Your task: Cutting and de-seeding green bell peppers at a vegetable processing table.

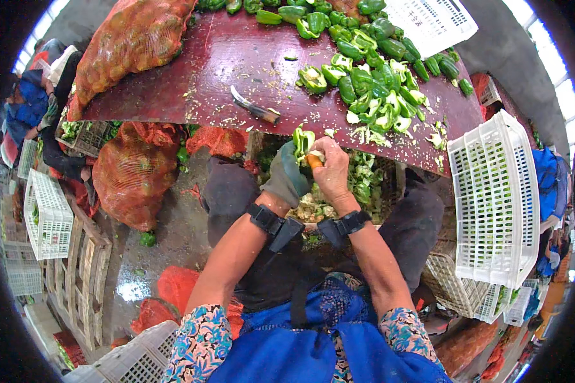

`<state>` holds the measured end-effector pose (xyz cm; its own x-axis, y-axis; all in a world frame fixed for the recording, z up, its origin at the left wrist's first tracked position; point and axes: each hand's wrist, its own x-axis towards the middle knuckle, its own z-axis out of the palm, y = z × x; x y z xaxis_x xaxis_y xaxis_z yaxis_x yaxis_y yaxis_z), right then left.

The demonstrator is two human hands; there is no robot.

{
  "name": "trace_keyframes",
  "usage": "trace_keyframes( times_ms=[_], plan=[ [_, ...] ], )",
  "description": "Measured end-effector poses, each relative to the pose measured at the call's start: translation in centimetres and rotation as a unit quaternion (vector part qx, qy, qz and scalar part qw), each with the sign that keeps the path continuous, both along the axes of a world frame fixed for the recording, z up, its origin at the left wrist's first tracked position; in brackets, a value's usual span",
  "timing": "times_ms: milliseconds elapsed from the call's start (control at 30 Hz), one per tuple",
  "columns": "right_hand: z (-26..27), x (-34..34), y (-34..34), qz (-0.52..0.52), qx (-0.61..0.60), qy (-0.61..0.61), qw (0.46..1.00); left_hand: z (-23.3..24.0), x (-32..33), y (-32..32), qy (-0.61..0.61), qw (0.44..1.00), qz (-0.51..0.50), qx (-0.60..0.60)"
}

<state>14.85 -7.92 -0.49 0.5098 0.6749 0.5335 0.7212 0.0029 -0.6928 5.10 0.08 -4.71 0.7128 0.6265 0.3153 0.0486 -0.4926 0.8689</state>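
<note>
My left hand (287,174), in a grey-green glove, holds a cut green bell pepper (304,140) just off the table's near edge. My bare right hand (333,167) is curled against the pepper's right side. Something orange (314,161) shows at its thumb; whether it is a thumb cover or a handle, I cannot tell. A pale bit of pepper core sits by those fingers. Beyond my hands, a knife (255,106) with a curved blade and dark handle lies on the dark red table (206,91). Halved green peppers (383,91) are heaped to its right.
Whole peppers (292,13) line the table's far side near a white crate (426,24). A full orange mesh sack (129,40) rests at left, another (134,177) on the floor. Pepper scraps (364,177) lie below my hands. A white plastic crate (493,201) stands right. A co-worker (26,105) is far left.
</note>
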Motion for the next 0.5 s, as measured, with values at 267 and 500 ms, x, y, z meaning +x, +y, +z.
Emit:
trace_keyframes(
  times_ms=[267, 500],
  plan=[
    [2.0, 4.7, -2.5, -0.047, -0.034, -0.077, 0.995, 3.6, 0.1, -0.7, -0.079, 0.996, 0.005, -0.047],
    [4.5, 2.2, -2.2, 0.135, -0.292, -0.059, 0.945, 2.3, -0.1, -0.3, -0.06, 0.997, 0.007, 0.044]
  ],
)
